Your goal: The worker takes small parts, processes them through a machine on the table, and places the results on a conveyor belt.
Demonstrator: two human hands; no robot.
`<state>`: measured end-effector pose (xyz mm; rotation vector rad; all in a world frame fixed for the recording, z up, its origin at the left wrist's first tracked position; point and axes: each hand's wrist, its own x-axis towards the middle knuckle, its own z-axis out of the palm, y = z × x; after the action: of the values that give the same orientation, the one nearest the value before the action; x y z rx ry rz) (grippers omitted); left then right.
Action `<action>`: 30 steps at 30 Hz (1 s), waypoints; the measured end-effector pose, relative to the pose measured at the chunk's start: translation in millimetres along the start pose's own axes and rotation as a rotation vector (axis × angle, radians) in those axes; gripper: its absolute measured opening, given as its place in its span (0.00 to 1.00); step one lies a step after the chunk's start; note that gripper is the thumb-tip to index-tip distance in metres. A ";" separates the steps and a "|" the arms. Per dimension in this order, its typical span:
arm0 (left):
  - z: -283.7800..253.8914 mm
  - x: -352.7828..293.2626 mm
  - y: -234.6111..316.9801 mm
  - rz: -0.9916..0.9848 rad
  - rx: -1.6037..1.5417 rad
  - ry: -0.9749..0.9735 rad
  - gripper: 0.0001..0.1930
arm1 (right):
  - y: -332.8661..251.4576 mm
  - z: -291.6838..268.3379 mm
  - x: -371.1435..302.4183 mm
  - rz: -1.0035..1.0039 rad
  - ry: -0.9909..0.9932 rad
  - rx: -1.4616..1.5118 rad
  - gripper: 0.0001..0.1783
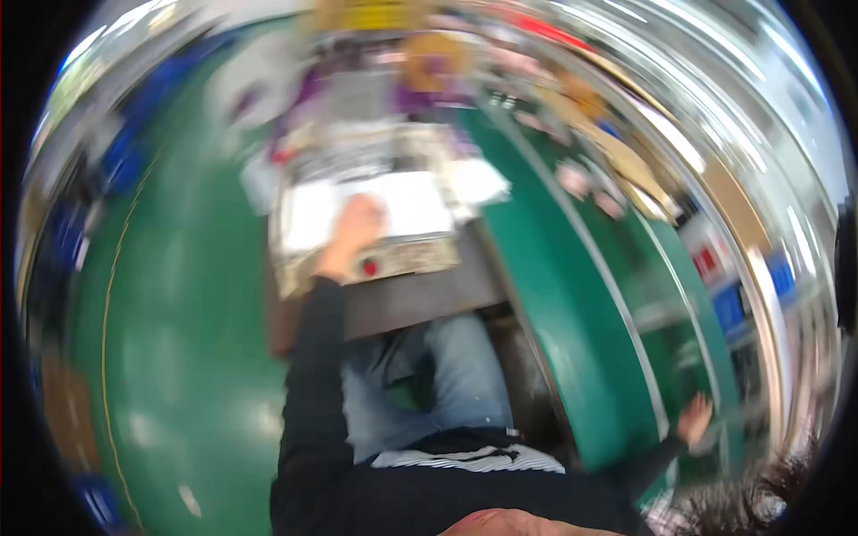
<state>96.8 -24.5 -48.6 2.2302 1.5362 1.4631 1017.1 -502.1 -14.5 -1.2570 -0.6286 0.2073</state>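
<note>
Your left hand rests on one white sheet, fingers lying flat on it, gripping nothing. One red button sits just behind your wrist. Your right hand hangs spread and empty beside one green conveyor; blur hides finer detail.

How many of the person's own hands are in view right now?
2. The left hand rests on the white sheet on the worktable. The right hand reaches out low right, by the green conveyor edge. Motion blur hides what either holds.
</note>
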 end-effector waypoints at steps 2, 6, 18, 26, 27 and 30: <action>-26.2 7.4 74.8 0.059 0.356 -0.131 0.17 | 9.1 54.5 10.3 0.336 0.240 0.076 0.32; -6.8 -55.1 104.9 -0.050 0.563 -0.060 0.45 | 33.6 232.4 60.1 0.242 -0.061 -0.161 0.29; 7.5 -37.7 148.3 -0.221 0.823 -0.303 0.57 | 84.9 640.7 -187.1 -0.356 -0.656 -1.510 0.45; 26.0 -12.8 151.6 -0.155 1.148 -0.524 0.59 | 76.9 633.6 -189.2 -0.518 -0.704 -1.437 0.45; 27.9 -8.4 152.5 -0.170 1.169 -0.526 0.59 | 77.4 634.8 -187.9 -0.540 -0.698 -1.426 0.45; 29.8 -5.0 155.4 -0.168 1.200 -0.545 0.60 | 76.5 633.8 -188.2 -0.520 -0.705 -1.424 0.45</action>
<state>225.6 -93.3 12.7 2.4496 2.5832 -0.3276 531.3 -48.1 -41.0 -2.3082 -1.8714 -0.3385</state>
